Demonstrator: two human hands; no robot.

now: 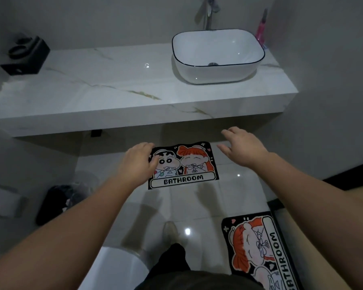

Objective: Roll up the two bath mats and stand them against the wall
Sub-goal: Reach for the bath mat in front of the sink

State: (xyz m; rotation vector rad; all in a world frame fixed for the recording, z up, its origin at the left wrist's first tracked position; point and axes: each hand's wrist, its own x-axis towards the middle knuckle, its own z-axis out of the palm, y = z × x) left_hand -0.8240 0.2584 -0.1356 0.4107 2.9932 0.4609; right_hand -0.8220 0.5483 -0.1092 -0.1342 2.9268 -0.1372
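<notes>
A black bath mat [189,168] with two cartoon figures and the word BATHROOM lies flat on the tiled floor below the counter. A second mat [260,250] of the same print lies flat at the lower right, turned sideways and partly cut off by the frame. My left hand [137,164] hovers over the first mat's left edge with fingers spread, holding nothing. Off that mat's upper right corner, my right hand [242,146] is stretched out with its fingers apart and nothing in it.
A marble counter [113,84] with a white basin [217,55] overhangs the floor ahead. A black bin bag [55,201] sits at the left. A white toilet rim [117,266] and my shoe [171,230] are below. Walls stand at the right and behind the counter.
</notes>
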